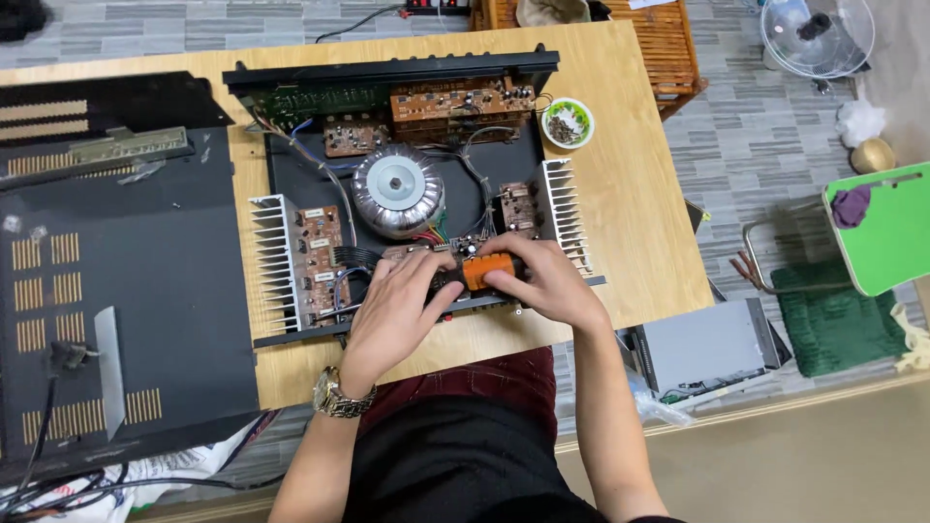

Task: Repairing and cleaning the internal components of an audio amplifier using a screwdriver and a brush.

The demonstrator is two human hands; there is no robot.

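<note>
1. Black sheet metal is filling the left side: the removed amplifier cover (126, 291), slotted with rows of vents, is lying flat across the wooden table (639, 194) and overhanging its near edge.
2. Just right of it, the open amplifier chassis (291, 174) is sitting on the table, with a finned heatsink (269, 261) standing along its left wall beside a brown circuit board (320, 261).
3. At the chassis centre, a silver toroidal transformer (397, 191) is resting, with coloured wires running from it toward the near edge.
4. The left hand (395, 308), wearing a metal wristwatch (339, 395), is curling over the dark end of an orange-handled tool (492, 270) at the near edge of the chassis; its fingers are bent down around that end, grasping it.
5. The right hand (547, 281) is closing on the orange handle from the other side, fingers wrapped over it, so both hands are gripping the same tool.
6. Behind the right hand, a second finned heatsink (565, 213) is standing along the right wall.
7. Farther right, near the table's far corner, a small green-rimmed bowl (568, 122) is holding small dark bits, too small to identify.
</note>
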